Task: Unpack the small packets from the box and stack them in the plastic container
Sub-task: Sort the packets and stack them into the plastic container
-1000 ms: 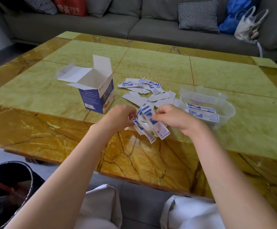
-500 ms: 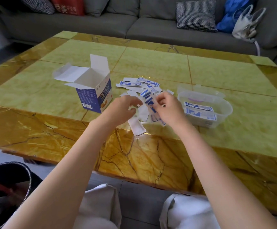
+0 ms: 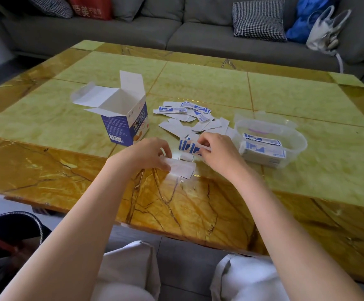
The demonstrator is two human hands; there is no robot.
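The right hand pinches a small fan of blue-and-white packets just above the counter, fingers curled round their near ends, seemingly so the loose sachets can be squared into one bundle before they travel. The left hand rests low beside it with its fingers curled onto a single white packet lying blank side up at the edge of the brown border, probably pinning or lifting it so it can join the bundle; whether it is already clear of the surface cannot be told. Beyond the hands the remaining loose packets lie scattered in a shallow heap, some printed side up and some blank, spread out where each can be picked off singly. Just to the right of that heap stands the plastic container, clear and lidless, already holding a neat stack of packets laid flat and aligned, which suggests the work is well under way but far from finished. To the left stands the box, upright with its flaps thrown open and apparently emptied. A grey sofa with cushions runs along the far side.
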